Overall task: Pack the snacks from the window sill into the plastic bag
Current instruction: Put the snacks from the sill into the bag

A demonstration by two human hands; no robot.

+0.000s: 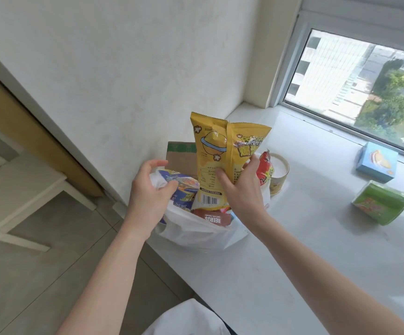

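A white plastic bag stands on the white window sill near its left end, stuffed with snacks. My right hand grips a tall yellow popcorn packet, upright with its lower end inside the bag. My left hand pinches the bag's left rim beside a blue-and-orange packet. A brown box marked BEERUS and a red packet also sit in the bag. On the sill to the right lie a blue box and a green tub on its side.
A brown cardboard box stands behind the bag against the wall. A white tape roll sits just right of the bag. The window runs along the sill's far edge. A pale bench stands on the tiled floor at left.
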